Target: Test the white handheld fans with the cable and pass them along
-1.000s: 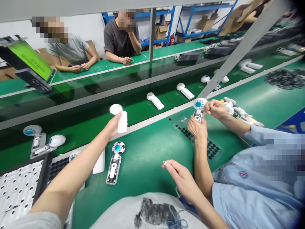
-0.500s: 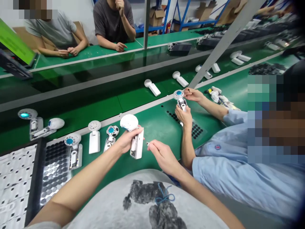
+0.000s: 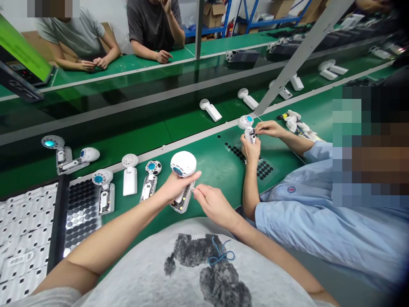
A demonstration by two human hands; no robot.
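The left hand [image 3: 179,186] grasps a white plastic device with a domed round head and an open-faced rectangular handle [image 3: 183,163] in front of the body, at the near side of the smooth green worktop [image 3: 212,155]. The right hand [image 3: 214,204] pinches a tiny pale piece [image 3: 192,190] beside the handle's edge (too small to identify, and I cannot tell if it touches). Good handling here likely calls for a steady left grip below the head, the handle's side turned toward the right fingertips, and a light, square approach; a tilted pinch could slip or scrape the casing.
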